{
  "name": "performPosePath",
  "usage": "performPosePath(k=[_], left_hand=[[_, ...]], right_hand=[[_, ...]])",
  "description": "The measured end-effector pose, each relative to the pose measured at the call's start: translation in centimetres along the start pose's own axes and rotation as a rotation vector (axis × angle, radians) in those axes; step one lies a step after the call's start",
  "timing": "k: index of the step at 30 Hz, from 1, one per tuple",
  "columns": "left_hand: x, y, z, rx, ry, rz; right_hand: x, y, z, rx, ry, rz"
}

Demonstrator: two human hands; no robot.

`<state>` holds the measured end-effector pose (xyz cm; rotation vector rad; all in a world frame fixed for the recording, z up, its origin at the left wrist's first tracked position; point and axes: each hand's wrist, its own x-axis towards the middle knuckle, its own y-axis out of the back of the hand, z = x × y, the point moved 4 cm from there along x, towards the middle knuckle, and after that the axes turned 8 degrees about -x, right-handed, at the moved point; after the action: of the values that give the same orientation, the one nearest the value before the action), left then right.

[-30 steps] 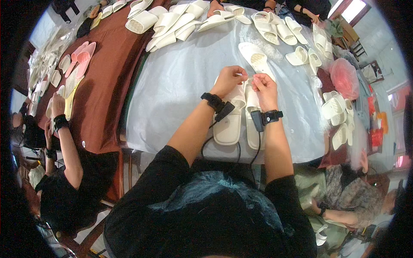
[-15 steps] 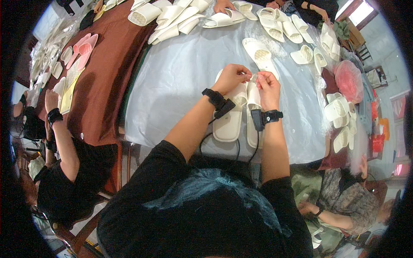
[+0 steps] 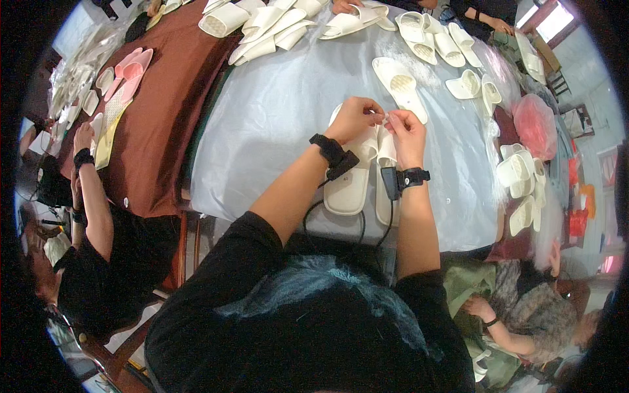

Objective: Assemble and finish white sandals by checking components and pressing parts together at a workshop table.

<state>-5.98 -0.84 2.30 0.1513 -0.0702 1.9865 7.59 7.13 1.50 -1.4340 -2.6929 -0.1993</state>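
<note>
Over a pair of white slide slippers, my left hand [image 3: 357,120] and my right hand [image 3: 407,136] meet fingertip to fingertip. Both hands are closed in a pinch. A tiny pale bit seems to show between the fingertips, too small to name. Beneath them the left slipper [image 3: 346,191] and the right slipper [image 3: 386,211] lie side by side, toes away from me, partly hidden by my hands, wrist straps and cables. Just beyond my right hand lies another white slipper [image 3: 398,82] with a textured insole.
Clear plastic sheeting [image 3: 262,131] covers the table. White slippers [image 3: 272,29] are heaped at the far side, with more slippers [image 3: 517,171] at the right. Pink slippers [image 3: 133,71] lie on the brown cloth [image 3: 157,124]. Co-workers sit left and right; a co-worker's hand [image 3: 84,136] touches a slipper.
My hands stay pinched together in nearly the same place. At the far right, a white slipper near a co-worker has shifted outward to the right. The whole view has tilted slightly.
</note>
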Motion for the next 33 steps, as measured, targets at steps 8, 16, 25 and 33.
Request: performPosePath(k=[8,16,25,33], left_hand=[[0.0,0.1,-0.3,0.071,0.007,0.036],[-0.8,-0.7,0.8,0.158,-0.134,0.096],[-0.8,-1.0,0.6,0.171,-0.153,0.093],[-0.8,-1.0,0.4,0.076,-0.161,0.115]], right_hand=[[0.1,-0.3,-0.1,-0.061,0.024,-0.013],[-0.4,0.2,-0.3,-0.165,0.006,0.006],[-0.3,0.3,-0.3,-0.022,-0.034,-0.067],[0.0,0.1,0.0,0.148,-0.069,-0.110]])
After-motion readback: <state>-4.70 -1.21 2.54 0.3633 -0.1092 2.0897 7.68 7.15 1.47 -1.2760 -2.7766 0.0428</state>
